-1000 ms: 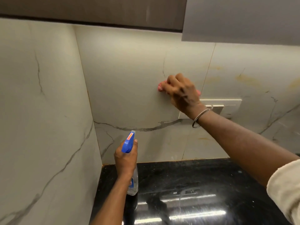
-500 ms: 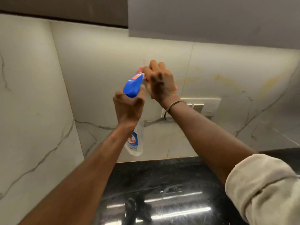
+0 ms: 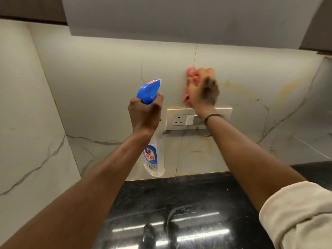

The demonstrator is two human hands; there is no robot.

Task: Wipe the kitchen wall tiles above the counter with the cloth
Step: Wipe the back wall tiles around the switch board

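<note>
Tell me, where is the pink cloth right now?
The pink cloth is bunched in the right hand, pressed to the wall tile just above the switch plate, right of the spray bottle.

Readable text, one item: the word "Colin" in red letters on the blue and white label of the clear spray bottle (image 3: 154,159), which I hold in my left hand (image 3: 145,114) at centre frame, the label hanging below my wrist. Smaller print lower on the same label is too fine to read. A red sticker on top of the blue trigger head (image 3: 149,90) carries marks I cannot make out. The socket plate (image 3: 179,119), right of centre, bears no legible lettering.
</note>
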